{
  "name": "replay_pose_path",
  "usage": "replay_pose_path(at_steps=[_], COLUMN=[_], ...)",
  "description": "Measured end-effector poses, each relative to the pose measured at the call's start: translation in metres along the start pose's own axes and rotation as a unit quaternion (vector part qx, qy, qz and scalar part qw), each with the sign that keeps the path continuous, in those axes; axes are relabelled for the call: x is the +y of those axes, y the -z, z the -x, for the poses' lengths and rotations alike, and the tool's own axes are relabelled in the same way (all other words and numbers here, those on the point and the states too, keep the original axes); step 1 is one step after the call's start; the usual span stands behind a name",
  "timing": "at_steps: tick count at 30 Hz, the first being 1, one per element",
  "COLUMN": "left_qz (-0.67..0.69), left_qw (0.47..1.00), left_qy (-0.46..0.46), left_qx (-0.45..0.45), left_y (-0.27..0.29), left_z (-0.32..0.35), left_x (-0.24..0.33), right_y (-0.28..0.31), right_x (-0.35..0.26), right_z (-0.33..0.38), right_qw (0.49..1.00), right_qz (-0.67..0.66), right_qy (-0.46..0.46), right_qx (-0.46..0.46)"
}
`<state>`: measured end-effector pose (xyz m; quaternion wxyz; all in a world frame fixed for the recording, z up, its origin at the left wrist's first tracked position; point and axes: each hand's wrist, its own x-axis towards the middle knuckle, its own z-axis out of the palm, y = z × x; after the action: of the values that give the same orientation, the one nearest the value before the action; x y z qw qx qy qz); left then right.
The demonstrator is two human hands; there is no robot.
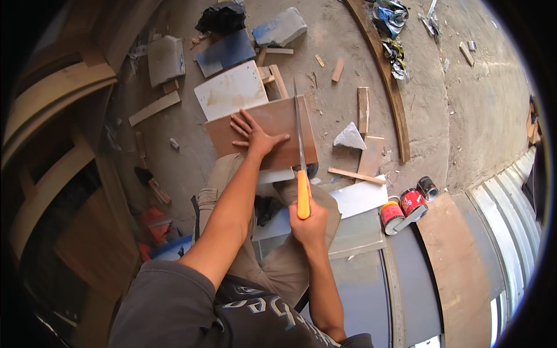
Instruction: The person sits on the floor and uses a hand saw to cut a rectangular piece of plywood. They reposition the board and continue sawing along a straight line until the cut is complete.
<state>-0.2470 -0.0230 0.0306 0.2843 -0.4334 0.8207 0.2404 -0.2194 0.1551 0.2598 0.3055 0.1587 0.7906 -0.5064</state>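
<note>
A brown wooden board [223,136] lies across my knee, with its far side near a white panel. My left hand [255,134] presses flat on it, fingers spread. In my right hand [310,223] is a handsaw [303,197], its yellow-orange handle wrapped by my fingers. The thin blade points away from me and lies over the board's right part, roughly parallel to its right edge. Whether the teeth have entered the wood I cannot tell.
Beyond the board lie a white panel [232,93], a dark blue panel [226,53] and concrete blocks [280,28]. Wood offcuts [363,110] and a long curved-looking plank [386,75] are on the floor. Several paint cans [413,201] stand at right, near corrugated metal sheets [507,217]. Wooden frames [58,90] rise at left.
</note>
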Motion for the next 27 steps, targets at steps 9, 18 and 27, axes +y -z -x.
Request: replay_pose_path(at_steps=[9, 18, 27], left_qz=[0.024, 0.044, 0.075], left_qw=[1.0, 0.999, 0.997], left_qy=[-0.006, 0.003, -0.023], left_qx=[0.002, -0.005, -0.01], left_y=[0.0, 0.004, 0.011], left_z=[0.002, 0.003, 0.009], left_x=[-0.006, -0.005, 0.002], right_y=[-0.003, 0.014, -0.024], right_x=[-0.002, -0.015, -0.019], right_z=[-0.013, 0.03, -0.115], right_qw=[0.999, 0.997, 0.997], right_qz=[0.039, 0.068, 0.053], right_qy=[0.022, -0.018, -0.047], right_qx=[0.024, 0.014, 0.008])
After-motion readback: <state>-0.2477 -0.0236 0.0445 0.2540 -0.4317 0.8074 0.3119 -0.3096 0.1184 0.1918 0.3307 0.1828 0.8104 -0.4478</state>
